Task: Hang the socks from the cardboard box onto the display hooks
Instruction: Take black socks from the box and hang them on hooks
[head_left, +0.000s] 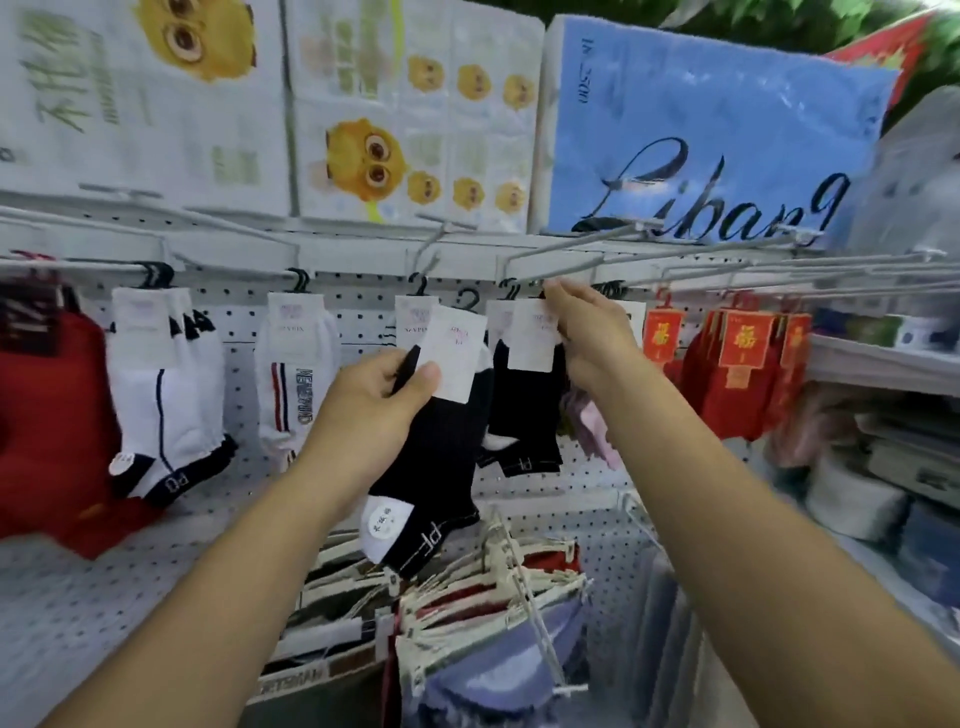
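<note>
Our left hand (375, 396) grips a black sock pair (436, 467) at 7 o'clock from our right hand (587, 332), which pinches the top edge of a hung pair (524, 415) squeezed between neighbours.

The right hand (592, 332) hides the hanger of the black socks (524, 415) at centre. Red fabric (47, 415) runs off the left edge; label print (452, 353) is unreadable

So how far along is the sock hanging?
Done: white socks hang on the hooks. In hand: the right hand holds a black pair up at a hook, and the left hand grips another black sock by its card. Left: that sock needs hanging; the box is out of view, so the remainder is unknown.
</note>
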